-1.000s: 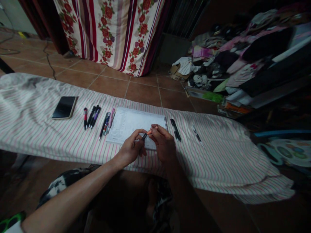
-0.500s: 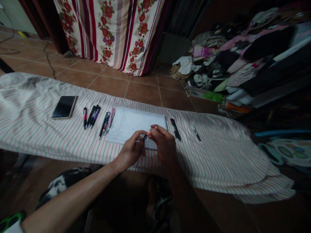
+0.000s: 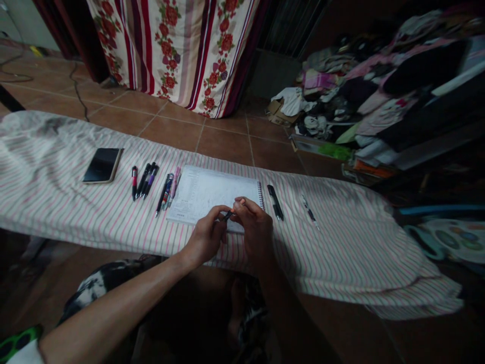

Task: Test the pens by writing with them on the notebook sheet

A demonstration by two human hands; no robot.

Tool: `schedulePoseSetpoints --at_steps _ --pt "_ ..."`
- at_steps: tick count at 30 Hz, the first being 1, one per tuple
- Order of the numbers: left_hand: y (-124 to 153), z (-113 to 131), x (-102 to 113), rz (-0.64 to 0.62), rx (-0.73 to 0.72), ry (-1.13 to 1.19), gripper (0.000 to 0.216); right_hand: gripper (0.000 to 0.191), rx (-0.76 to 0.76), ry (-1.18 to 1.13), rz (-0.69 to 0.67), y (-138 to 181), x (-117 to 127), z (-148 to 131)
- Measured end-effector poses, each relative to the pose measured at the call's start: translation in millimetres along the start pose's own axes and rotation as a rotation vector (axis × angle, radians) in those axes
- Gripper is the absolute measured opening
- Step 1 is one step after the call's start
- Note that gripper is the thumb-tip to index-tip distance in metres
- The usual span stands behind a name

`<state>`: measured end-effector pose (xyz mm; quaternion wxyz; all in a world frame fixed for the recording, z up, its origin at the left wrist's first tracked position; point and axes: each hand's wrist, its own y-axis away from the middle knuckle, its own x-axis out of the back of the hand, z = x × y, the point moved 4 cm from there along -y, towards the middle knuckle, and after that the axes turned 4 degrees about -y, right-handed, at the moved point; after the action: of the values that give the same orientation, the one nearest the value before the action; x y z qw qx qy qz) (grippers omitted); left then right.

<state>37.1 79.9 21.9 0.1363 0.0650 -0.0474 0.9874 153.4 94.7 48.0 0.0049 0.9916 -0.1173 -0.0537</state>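
My left hand (image 3: 206, 235) pinches the dark end of a black-and-orange pen (image 3: 228, 216). On its orange part the fingers of my right hand (image 3: 256, 225) are closed, covering much of it. Both hands meet over the near edge of a spiral notebook (image 3: 214, 188), whose page carries faint print or writing. Just right of the notebook lie black pens (image 3: 275, 203) side by side, and a slim white-and-black pen (image 3: 310, 211) lies farther right. Left of it are a group of patterned and pink pens (image 3: 166, 194), several black and purple pens (image 3: 147, 182) and a red-and-black pen (image 3: 134, 183).
A striped cloth (image 3: 341, 242) covers the long low surface. On its left lies a phone (image 3: 102, 165). Beyond are a tiled floor (image 3: 223, 141), a floral curtain (image 3: 185, 55) and a heap of clothes (image 3: 364, 91). A painted plastic chair (image 3: 458, 240) stands at the right.
The two hands have drawn slightly closer around the pen, and less of its orange part shows. The view has shifted a little; the other pens and notebook lie as before.
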Motion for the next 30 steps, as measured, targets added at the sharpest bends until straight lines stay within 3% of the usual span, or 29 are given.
schedulePoseSetpoints --at_steps 7,11,15,19,25,30 --pt "-6 -6 10 -0.028 0.04 0.014 0.024 0.023 0.058 0.116 -0.035 -1 1 7" --pt "-9 -3 15 -0.151 0.09 0.169 0.023 0.018 0.08 0.18 -0.088 -2 2 7" --pt "-10 -4 20 -0.23 0.211 0.265 0.023 0.014 0.028 0.106 -0.134 -3 -1 9" --pt "-9 -5 24 -0.206 0.274 0.291 0.02 0.015 -0.012 0.068 -0.126 -6 -4 16" --pt "-10 -3 24 -0.241 0.286 0.331 0.023 0.016 0.057 0.118 -0.128 -11 -4 18" --pt "-11 -2 24 -0.221 0.295 0.327 0.023 0.028 0.113 0.091 -0.154 -13 -5 16"
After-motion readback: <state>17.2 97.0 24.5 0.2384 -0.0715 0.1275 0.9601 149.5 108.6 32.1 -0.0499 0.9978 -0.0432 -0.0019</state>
